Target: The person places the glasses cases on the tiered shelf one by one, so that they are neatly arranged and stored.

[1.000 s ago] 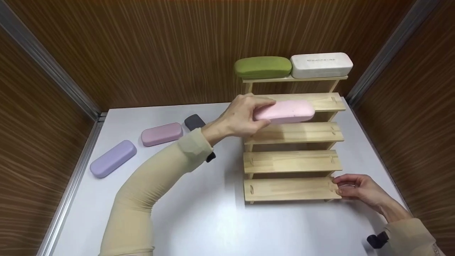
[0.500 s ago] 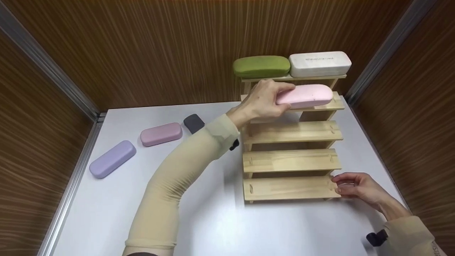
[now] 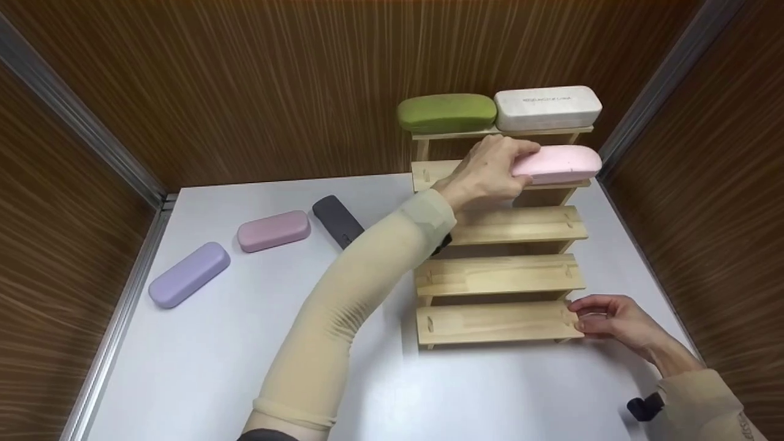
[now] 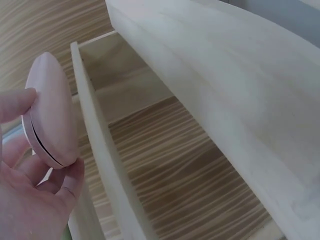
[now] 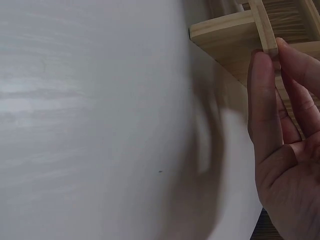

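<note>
My left hand [image 3: 493, 168] grips the left end of a pink glasses case [image 3: 560, 163], over the right part of the second shelf from the top. In the left wrist view, thumb and fingers pinch this case [image 4: 54, 110] across its sides, and a thin dark seam runs along it. At the lower right, my right hand [image 3: 625, 327] pinches the right end of the bottom board of a stepped wooden rack [image 3: 499, 323]. The right wrist view has the board's edge [image 5: 264, 27] between thumb and fingers. A green glasses case [image 3: 447, 113] and a white one [image 3: 548, 108] sit side by side on the top shelf.
On the white table [image 3: 202, 361] left of the rack lie a lilac case [image 3: 190, 275], a dusty-pink case [image 3: 274, 231] and a dark grey case [image 3: 338, 222], the last partly behind my left sleeve. Brown wood-grain panels [image 3: 275, 92] stand behind and at both sides.
My left hand has carried the pink glasses case up and to the right, from in front of the middle shelves to the second shelf's right part. The right hand stays at the bottom board.
</note>
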The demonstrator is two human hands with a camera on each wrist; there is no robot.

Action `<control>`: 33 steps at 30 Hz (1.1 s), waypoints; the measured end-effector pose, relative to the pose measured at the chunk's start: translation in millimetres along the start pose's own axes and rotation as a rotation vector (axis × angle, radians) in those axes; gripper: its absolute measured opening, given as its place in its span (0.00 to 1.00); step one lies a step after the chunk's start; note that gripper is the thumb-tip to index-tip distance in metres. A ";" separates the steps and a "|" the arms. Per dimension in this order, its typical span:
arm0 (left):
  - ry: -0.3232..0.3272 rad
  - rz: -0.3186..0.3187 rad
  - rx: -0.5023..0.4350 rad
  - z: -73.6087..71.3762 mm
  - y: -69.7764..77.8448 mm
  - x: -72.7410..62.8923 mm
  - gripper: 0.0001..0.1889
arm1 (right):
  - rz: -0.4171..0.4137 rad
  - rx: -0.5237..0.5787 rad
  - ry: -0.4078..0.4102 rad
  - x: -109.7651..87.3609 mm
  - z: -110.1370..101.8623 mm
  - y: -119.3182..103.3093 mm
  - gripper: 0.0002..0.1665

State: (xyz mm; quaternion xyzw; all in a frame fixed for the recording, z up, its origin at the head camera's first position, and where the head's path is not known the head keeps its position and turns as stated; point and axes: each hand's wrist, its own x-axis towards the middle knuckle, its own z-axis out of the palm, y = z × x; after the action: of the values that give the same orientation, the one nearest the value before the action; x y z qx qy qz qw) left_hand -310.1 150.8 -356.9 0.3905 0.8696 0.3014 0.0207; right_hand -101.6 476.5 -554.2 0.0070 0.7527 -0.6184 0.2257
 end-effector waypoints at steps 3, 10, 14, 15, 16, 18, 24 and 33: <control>-0.007 -0.007 0.016 5.2 2.6 4.7 0.32 | -0.005 0.003 0.002 -0.5 -0.2 0.0 0.20; 0.001 -0.018 0.101 13.3 2.5 9.2 0.30 | -0.010 -0.008 0.005 -0.3 0.5 0.7 0.20; 0.000 0.000 0.118 18.6 2.4 11.3 0.30 | -0.012 -0.001 0.009 -1.8 0.5 1.7 0.20; 0.001 0.004 0.121 19.7 2.2 11.6 0.30 | -0.012 0.004 0.010 -1.9 0.8 1.6 0.20; 0.001 0.003 0.124 20.5 2.1 11.9 0.31 | -0.014 0.007 0.010 -1.8 0.8 1.7 0.20; 0.003 0.006 0.128 21.7 1.8 12.3 0.31 | -0.016 0.016 0.011 -1.6 0.8 1.7 0.20; 0.011 0.016 0.136 22.4 1.6 11.3 0.30 | -0.010 0.028 0.001 -2.2 0.4 1.4 0.21; 0.050 0.037 0.161 21.1 -0.7 2.4 0.33 | 0.010 0.018 0.007 -1.3 0.0 0.2 0.19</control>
State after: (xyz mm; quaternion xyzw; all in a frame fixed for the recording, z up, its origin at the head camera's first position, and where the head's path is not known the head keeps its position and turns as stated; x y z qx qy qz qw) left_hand -306.4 162.8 -374.1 0.3992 0.8838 0.2408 -0.0382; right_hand -100.4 476.9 -553.9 0.0150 0.7478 -0.6241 0.2261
